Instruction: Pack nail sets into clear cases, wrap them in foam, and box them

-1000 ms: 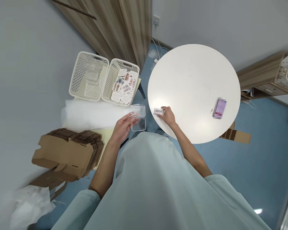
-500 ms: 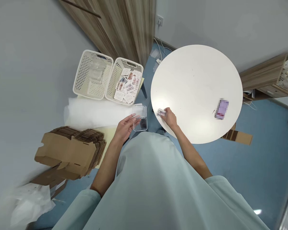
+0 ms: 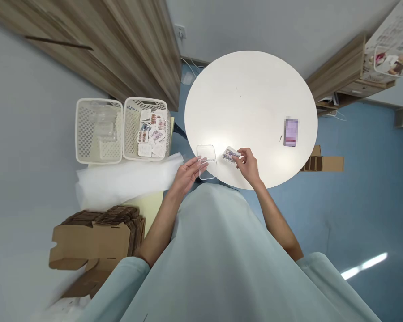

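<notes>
My left hand [image 3: 187,174] grips a clear hinged plastic box [image 3: 206,153] by its left side, with the lid swung up. The box is over the near left edge of the round white table [image 3: 255,98]. Just right of it, my right hand [image 3: 249,164] pinches a small white card of press-on nails [image 3: 231,154] at its right end; the nails look purple and patterned. Card and box are apart, with a small gap between them.
On the left stand a white basket [image 3: 124,129] of nail cards and another white basket [image 3: 76,134] holding clear boxes. White wrapping sheet [image 3: 127,179] and stacked flat cardboard boxes [image 3: 90,241] lie nearer. A purple blurred object [image 3: 291,132] rests on the table's right.
My left hand has brought the open box rightward to the table's edge. The card in my right hand has come nearer to it. The whole view has turned to the right.
</notes>
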{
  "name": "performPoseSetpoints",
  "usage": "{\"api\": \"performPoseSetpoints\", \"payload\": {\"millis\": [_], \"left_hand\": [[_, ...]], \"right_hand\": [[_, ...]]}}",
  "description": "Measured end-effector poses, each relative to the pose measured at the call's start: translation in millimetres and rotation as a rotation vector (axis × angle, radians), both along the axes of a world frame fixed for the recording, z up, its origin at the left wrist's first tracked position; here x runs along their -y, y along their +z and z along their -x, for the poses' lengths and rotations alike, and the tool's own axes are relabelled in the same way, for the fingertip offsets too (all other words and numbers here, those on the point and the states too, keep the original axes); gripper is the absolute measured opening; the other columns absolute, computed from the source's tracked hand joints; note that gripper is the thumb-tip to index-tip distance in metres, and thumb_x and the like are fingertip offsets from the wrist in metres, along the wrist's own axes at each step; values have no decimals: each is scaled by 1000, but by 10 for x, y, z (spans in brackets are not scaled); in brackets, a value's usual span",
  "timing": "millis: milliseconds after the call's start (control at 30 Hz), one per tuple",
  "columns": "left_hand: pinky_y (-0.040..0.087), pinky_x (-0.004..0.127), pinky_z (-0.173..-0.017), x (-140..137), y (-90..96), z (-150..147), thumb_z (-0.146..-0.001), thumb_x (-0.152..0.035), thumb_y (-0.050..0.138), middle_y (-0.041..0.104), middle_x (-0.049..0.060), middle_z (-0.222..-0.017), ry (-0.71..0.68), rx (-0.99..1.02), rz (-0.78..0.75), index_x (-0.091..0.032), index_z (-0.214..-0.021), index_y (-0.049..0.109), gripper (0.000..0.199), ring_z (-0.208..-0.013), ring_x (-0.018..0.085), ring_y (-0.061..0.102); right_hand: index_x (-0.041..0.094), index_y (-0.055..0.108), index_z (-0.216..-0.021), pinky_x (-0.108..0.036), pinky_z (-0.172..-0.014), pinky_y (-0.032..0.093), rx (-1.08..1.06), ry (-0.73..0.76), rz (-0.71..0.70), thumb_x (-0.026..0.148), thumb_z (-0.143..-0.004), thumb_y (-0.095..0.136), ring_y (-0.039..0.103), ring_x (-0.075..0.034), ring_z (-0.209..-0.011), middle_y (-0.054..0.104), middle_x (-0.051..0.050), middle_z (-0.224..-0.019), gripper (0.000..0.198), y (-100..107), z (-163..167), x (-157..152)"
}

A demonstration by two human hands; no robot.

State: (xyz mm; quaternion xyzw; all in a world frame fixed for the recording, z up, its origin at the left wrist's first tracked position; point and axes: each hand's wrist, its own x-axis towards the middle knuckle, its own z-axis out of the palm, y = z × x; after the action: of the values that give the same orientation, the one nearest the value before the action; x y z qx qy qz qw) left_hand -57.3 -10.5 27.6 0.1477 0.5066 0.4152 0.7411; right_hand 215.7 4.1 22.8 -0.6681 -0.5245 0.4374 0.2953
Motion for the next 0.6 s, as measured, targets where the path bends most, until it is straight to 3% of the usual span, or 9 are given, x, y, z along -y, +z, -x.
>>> {"api": "performPoseSetpoints", "payload": {"millis": [133, 267, 367, 600], "left_hand": [[47, 51, -125, -118, 33, -272, -89, -24, 86, 75, 17, -138, -79, 34, 7, -14, -126, 75, 40, -126, 29, 73], [46, 49, -126, -208, 57, -502, -90, -22, 85, 76, 17, -136, -159, 63, -3, -14, -127, 75, 39, -128, 28, 72], [47, 48, -126, -254, 79, -634, -90, -22, 85, 76, 16, -136, -210, 77, -9, -14, -130, 75, 41, -132, 28, 70], [46, 47, -125, -262, 169, -783, -91, -26, 85, 72, 17, -145, -283, 83, -45, -17, -134, 75, 45, -140, 30, 65]], "right_hand": [[28, 57, -114, -31, -64, 50, -106, -59, -48, 59, -94, 72, 63, -13, -62, 74, -2, -108, 40, 265, -130, 68], [28, 61, -116, -29, -63, 47, -151, 16, -45, 54, -95, 73, 64, -14, -62, 73, 1, -98, 35, 407, -188, 157], [27, 65, -116, -30, -67, 48, -92, 67, -46, 49, -96, 73, 63, -14, -64, 72, 2, -93, 31, 406, -220, 223], [27, 71, -118, -32, -72, 51, 60, 164, -145, 48, -103, 67, 60, -14, -67, 70, -5, -112, 26, 345, -295, 336]]}}
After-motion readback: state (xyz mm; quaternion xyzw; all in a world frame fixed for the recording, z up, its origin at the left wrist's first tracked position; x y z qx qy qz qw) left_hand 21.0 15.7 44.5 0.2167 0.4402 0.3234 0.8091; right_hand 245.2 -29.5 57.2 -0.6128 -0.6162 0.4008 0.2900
